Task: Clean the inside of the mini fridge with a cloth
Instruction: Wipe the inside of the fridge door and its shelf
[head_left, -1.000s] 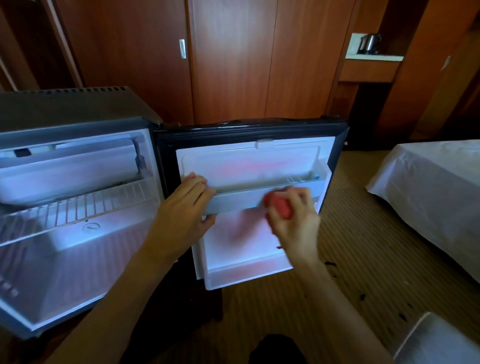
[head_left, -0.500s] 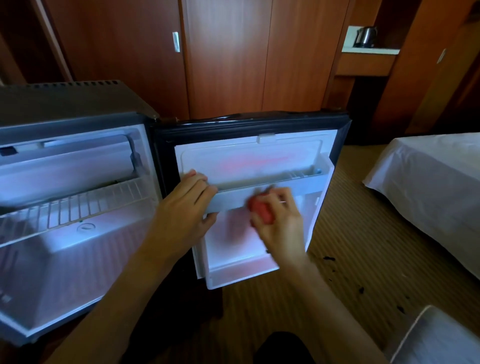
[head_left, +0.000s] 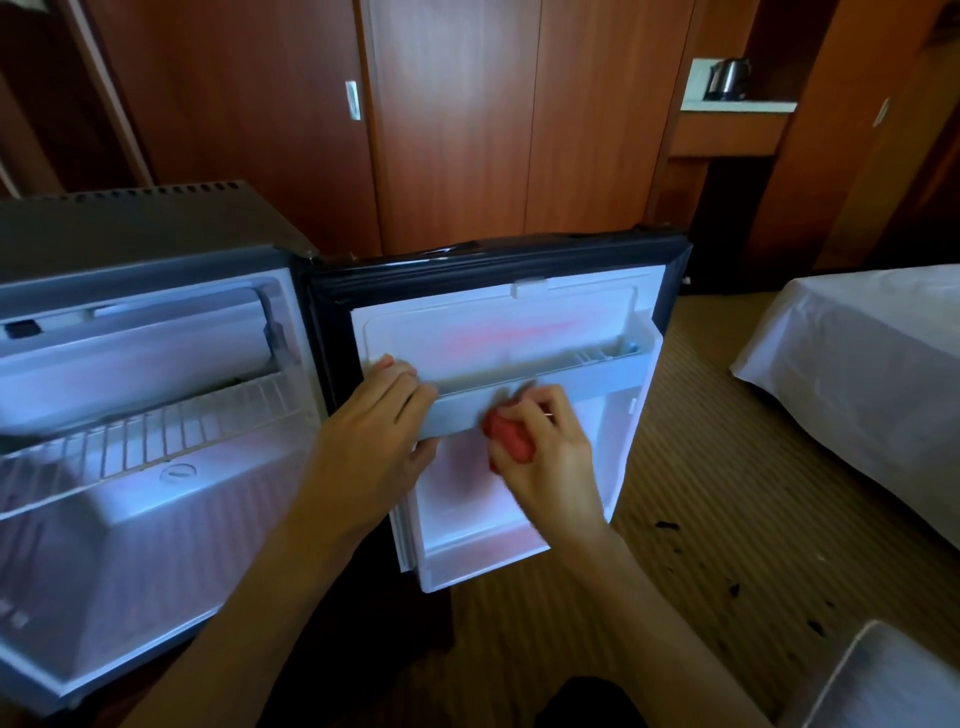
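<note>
Fridge cavity: on your left the mini fridge (head_left: 156, 519) stands open, its wire shelf (head_left: 156, 431) in place; neither hand is inside it.
Left hand: your left hand (head_left: 374, 441) holds the left end of the door shelf rail (head_left: 597, 382), fingers over the top, thumb under; this grip has not shifted over the last second.
Cloth: the red cloth (head_left: 506, 436) is bunched in your right hand (head_left: 550, 462), fingers curled round it, pressed against the rail's front, near its middle.
What changed: a second ago that hand and cloth were further right along the rail; they have slid left, toward your left hand.
Meaning: I judge you are mid-wipe on the door (head_left: 519, 322), the rail's front nearly covered.
View: the camera has dipped slightly; the fridge sits lower in the picture.
Right side: bed (head_left: 857, 374), untouched.
</note>
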